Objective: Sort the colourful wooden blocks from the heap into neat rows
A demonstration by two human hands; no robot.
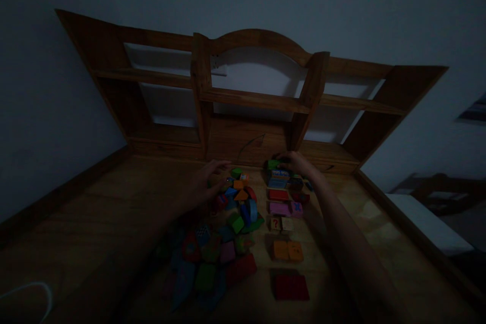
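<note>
My right hand (295, 162) reaches to the far end of the right-hand group, its fingers closed round a green block (272, 164). Just in front of it stand blue blocks (278, 181). My left hand (208, 182) hovers at the far left of a mixed heap of toy blocks, thumb and fingers apart. Closest to it are a blue triangular block (230, 192), orange blocks (238, 185) and a green block (236, 172). Dim light makes details around the left fingertips hard to see.
Nearer me on the right lie a red block (278, 195), pink blocks (280, 208), a question-mark block (275, 224), orange blocks (281, 250) and a dark red block (291, 287). A wooden shelf unit (254, 97) stands along the table's back, against the wall.
</note>
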